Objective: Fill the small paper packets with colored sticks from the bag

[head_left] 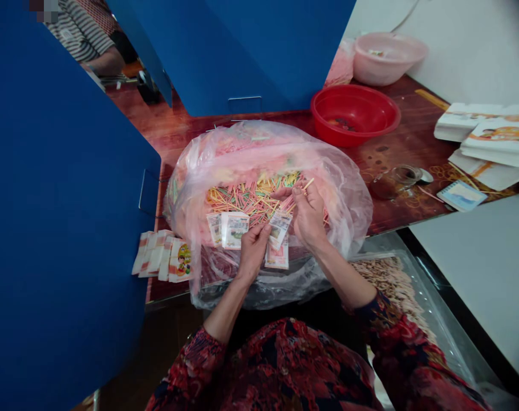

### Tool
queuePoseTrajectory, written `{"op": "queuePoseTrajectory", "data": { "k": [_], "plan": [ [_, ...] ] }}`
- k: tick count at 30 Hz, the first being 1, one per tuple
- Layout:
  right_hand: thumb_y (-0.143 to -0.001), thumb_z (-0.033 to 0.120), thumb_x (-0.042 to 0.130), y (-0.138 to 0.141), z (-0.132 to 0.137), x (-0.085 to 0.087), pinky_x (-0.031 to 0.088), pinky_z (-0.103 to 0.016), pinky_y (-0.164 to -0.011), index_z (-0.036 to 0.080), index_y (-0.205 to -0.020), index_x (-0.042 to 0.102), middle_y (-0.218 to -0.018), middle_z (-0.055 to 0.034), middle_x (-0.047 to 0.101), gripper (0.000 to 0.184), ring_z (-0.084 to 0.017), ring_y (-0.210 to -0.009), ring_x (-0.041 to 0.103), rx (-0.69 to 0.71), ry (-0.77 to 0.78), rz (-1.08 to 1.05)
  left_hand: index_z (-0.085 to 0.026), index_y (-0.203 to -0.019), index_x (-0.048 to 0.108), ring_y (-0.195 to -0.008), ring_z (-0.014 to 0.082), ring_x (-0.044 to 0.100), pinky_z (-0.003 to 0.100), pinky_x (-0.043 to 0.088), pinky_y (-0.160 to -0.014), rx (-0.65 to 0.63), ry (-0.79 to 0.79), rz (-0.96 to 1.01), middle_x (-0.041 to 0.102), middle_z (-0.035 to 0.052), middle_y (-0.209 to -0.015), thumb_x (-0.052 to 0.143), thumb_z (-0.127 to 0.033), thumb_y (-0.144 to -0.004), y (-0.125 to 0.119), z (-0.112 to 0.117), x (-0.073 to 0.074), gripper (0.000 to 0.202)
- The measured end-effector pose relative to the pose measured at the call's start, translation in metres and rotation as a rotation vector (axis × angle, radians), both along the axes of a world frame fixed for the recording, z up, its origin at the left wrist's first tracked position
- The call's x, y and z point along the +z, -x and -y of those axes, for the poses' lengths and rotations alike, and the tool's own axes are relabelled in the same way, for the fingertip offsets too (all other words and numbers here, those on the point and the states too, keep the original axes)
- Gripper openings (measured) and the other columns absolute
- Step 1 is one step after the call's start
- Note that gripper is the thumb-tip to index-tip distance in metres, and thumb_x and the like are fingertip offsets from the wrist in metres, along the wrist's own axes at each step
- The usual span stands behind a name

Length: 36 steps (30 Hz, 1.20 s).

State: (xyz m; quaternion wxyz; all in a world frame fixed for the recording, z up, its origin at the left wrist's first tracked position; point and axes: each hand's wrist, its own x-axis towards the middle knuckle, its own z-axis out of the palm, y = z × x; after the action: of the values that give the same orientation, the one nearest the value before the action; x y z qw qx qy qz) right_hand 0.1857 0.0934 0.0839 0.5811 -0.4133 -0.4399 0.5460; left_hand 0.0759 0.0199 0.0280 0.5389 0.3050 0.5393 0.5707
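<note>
A big clear plastic bag (340, 188) full of coloured thin sticks (242, 197) lies on the red-brown table in front of me. My left hand (253, 248) pinches a small printed paper packet (280, 227) at the bag's mouth. My right hand (308, 214) is closed on a small bunch of sticks (307, 184), held right at the top of that packet. Two more packets (229, 228) rest on the bag's edge, and another (277, 258) lies below my hands.
A stack of filled packets (163, 256) lies at the left by a blue divider (58, 228). A red bowl (354, 112), a pink bowl (388, 54), a small glass jar (396, 180) and paper stacks (490, 137) stand behind. A tray of pale sticks (392, 279) sits at right. Another person's arm (92, 40) shows top left.
</note>
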Motion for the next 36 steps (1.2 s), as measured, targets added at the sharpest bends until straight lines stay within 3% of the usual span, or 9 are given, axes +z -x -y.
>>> {"op": "queuePoseTrajectory", "data": {
  "k": [6,11,14,17,20,23,26,29,36],
  "plan": [
    [-0.094,0.047,0.061,0.0,0.011,-0.008,0.049,-0.032,-0.074,0.027,-0.095,0.049,-0.089,-0.0019,0.072,0.023,-0.021,-0.088,0.067,0.047,0.037,-0.009,-0.02,-0.086,0.078,-0.074,0.0135,0.06,0.025,0.048,-0.073,-0.006,-0.04,0.016,0.069,-0.001,-0.077,0.072,-0.049,-0.085,0.001,-0.003,-0.012,0.029],
    [-0.097,0.044,0.059,-0.004,0.015,-0.014,0.047,-0.036,-0.09,0.025,-0.089,0.06,-0.107,-0.0038,0.072,0.02,-0.023,-0.102,0.063,0.176,-0.059,0.13,-0.02,-0.093,0.078,-0.074,0.0124,0.061,0.025,0.048,-0.074,0.034,-0.049,0.049,0.072,-0.0003,-0.082,0.075,-0.047,-0.083,0.002,-0.005,-0.015,0.028],
    [-0.098,0.041,0.057,-0.005,0.014,-0.014,0.045,-0.037,-0.097,0.025,-0.086,0.066,-0.114,-0.0037,0.07,0.022,-0.023,-0.109,0.061,0.221,-0.102,0.16,-0.021,-0.094,0.078,-0.083,0.0129,0.065,0.026,0.051,-0.082,0.064,-0.065,0.172,0.075,0.0013,-0.094,0.08,-0.046,-0.078,0.001,-0.007,-0.012,0.03],
    [-0.098,0.038,0.058,-0.005,0.013,-0.011,0.048,-0.036,-0.095,0.025,-0.093,0.068,-0.113,-0.0038,0.07,0.017,-0.022,-0.107,0.063,0.22,-0.073,0.09,-0.022,-0.095,0.077,-0.09,0.0129,0.067,0.027,0.051,-0.089,0.075,-0.095,0.279,0.075,0.0015,-0.101,0.084,-0.043,-0.074,0.001,-0.01,-0.008,0.031],
    [-0.099,0.037,0.058,-0.006,0.014,-0.006,0.05,-0.037,-0.095,0.027,-0.106,0.067,-0.11,-0.004,0.07,0.016,-0.022,-0.106,0.064,0.163,-0.122,0.122,-0.021,-0.095,0.076,-0.084,0.0113,0.067,0.025,0.052,-0.084,0.089,-0.087,0.353,0.076,0.0002,-0.095,0.088,-0.042,-0.07,0.001,-0.012,-0.002,0.034],
    [-0.097,0.038,0.06,-0.008,0.014,-0.008,0.049,-0.038,-0.096,0.026,-0.111,0.067,-0.111,-0.0045,0.07,0.02,-0.022,-0.106,0.064,0.149,-0.222,0.334,-0.02,-0.091,0.076,-0.077,0.0101,0.067,0.024,0.052,-0.079,0.123,-0.074,0.409,0.076,-0.001,-0.089,0.092,-0.039,-0.064,0.002,-0.013,0.006,0.037],
    [-0.092,0.038,0.066,-0.009,0.012,-0.017,0.051,-0.034,-0.081,0.024,-0.099,0.067,-0.093,-0.0024,0.068,0.016,-0.02,-0.088,0.064,0.11,-0.194,0.373,-0.02,-0.087,0.075,-0.075,0.0109,0.067,0.025,0.053,-0.078,0.122,-0.074,0.418,0.076,-0.0018,-0.085,0.094,-0.035,-0.062,0.005,-0.014,0.013,0.036],
    [-0.091,0.036,0.067,-0.012,0.01,-0.027,0.041,-0.027,-0.058,0.022,-0.077,0.061,-0.067,0.0028,0.055,0.02,-0.014,-0.061,0.05,0.066,-0.088,0.282,-0.019,-0.085,0.075,-0.074,0.0132,0.068,0.028,0.054,-0.077,0.116,-0.043,0.385,0.077,-0.0009,-0.082,0.093,-0.037,-0.062,0.008,-0.013,0.015,0.034],
    [-0.09,0.034,0.066,-0.014,0.014,-0.031,0.037,-0.025,-0.057,0.021,-0.074,0.06,-0.068,0.0028,0.052,0.021,-0.013,-0.06,0.044,0.062,-0.099,0.284,-0.02,-0.092,0.075,-0.074,0.0133,0.068,0.028,0.053,-0.076,0.011,-0.031,0.355,0.076,-0.0003,-0.083,0.09,-0.04,-0.067,0.009,-0.01,0.007,0.035]
  ]
}}
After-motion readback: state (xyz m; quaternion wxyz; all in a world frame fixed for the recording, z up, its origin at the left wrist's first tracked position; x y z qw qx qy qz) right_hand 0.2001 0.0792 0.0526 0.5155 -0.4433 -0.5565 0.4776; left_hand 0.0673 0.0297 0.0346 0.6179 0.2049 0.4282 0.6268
